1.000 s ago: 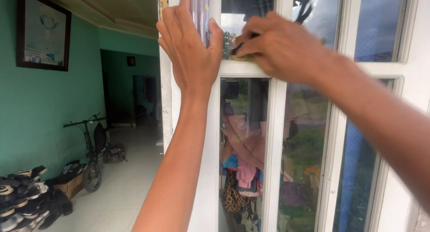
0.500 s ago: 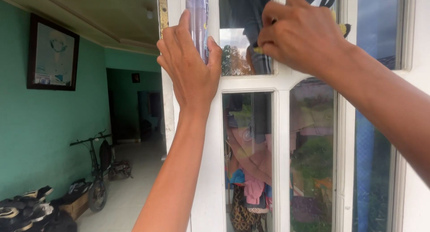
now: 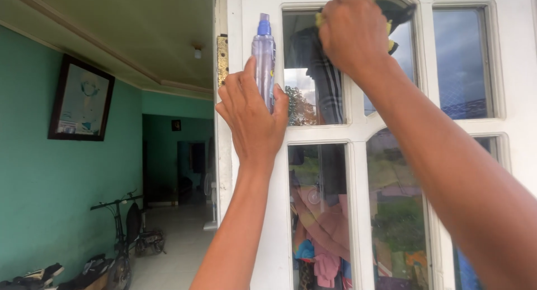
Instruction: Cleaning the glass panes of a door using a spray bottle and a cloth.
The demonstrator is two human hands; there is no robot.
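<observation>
**Wiping hand climbs to the top pane**

Head view: the right hand (image 3: 355, 32) has moved up from the crossbar to the top pane (image 3: 313, 66) of the white door (image 3: 263, 228), fingers bunched tight over a yellow sponge (image 3: 390, 35) pressed against the glass. The left hand (image 3: 251, 119) stays closed around a clear spray bottle (image 3: 263, 55), upright against the frame. The wiping now looks to be on the upper glass. A bicycle (image 3: 126, 234) stands down the hallway.
</observation>
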